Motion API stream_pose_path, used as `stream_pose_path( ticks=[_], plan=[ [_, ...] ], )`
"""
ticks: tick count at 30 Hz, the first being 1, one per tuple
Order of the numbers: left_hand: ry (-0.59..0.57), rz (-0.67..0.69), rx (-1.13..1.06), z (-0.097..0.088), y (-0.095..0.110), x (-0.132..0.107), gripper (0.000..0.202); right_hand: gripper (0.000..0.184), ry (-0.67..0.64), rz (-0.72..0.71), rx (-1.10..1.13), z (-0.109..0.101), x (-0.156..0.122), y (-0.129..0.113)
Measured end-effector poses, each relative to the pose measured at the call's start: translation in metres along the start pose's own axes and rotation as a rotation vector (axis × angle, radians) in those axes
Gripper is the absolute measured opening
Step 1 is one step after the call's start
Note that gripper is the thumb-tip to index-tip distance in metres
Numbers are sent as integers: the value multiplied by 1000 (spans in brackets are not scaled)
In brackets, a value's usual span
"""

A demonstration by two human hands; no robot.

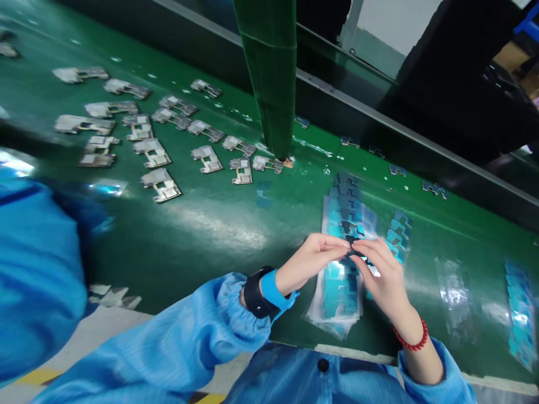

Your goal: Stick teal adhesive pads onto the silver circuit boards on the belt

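Note:
My left hand (312,259) and my right hand (381,275) meet fingertip to fingertip above a stack of clear film sheets (342,292) carrying teal stickers. Both pinch a small dark piece (352,247) between their fingertips; its exact shape is too small to make out. A black wrist strap with a blue band sits on my left wrist, a red bead bracelet on my right. Both arms wear blue smock sleeves.
Several metal shield parts (162,185) lie scattered on the green belt (210,224) to the left. A green post (269,78) stands at the belt's middle. More sticker sheets (521,314) lie at the right, small blue pieces (433,188) near the far rail. Another blue-clad arm (37,269) fills the left.

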State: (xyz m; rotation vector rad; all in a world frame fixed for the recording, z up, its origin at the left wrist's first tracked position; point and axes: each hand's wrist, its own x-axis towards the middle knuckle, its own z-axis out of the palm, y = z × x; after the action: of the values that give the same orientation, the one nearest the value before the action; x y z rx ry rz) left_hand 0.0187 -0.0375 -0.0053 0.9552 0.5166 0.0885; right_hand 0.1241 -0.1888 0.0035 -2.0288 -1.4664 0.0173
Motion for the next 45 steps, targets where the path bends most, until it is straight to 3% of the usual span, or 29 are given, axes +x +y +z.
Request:
stream_pose_path(
  ticks=[4,8,16,20,23,27,30,33,38,41,43,45],
  plan=[
    [11,11,-25,0,-1,1,15,20,33,-37,-53,2,1,1],
    [48,7,-73,1,-1,1,42,14,31,-34,-18,-1,3,-3],
    [100,14,75,2,1,1,43,8,-60,172,459,-37,-8,7],
    [110,34,175,1,-1,1,41,14,80,331,784,-55,-20,24],
    [152,93,297,1,0,-3,31,16,209,434,869,-59,-22,27],
    [280,294,501,7,6,-15,17,9,116,566,634,-46,-14,15],
    [100,440,648,11,8,-20,20,13,15,533,556,-27,-2,5],
    [-40,397,577,10,4,-17,23,17,-19,500,598,-13,8,1],
    [20,379,534,11,-2,-10,29,31,139,687,641,-10,3,19],
    [85,386,588,17,-3,-10,39,38,154,801,724,-8,-9,36],
    [113,398,668,16,1,-8,37,42,208,815,721,-4,-15,45],
    [175,415,783,1,12,-3,28,44,316,770,624,0,-17,49]
  ],
)
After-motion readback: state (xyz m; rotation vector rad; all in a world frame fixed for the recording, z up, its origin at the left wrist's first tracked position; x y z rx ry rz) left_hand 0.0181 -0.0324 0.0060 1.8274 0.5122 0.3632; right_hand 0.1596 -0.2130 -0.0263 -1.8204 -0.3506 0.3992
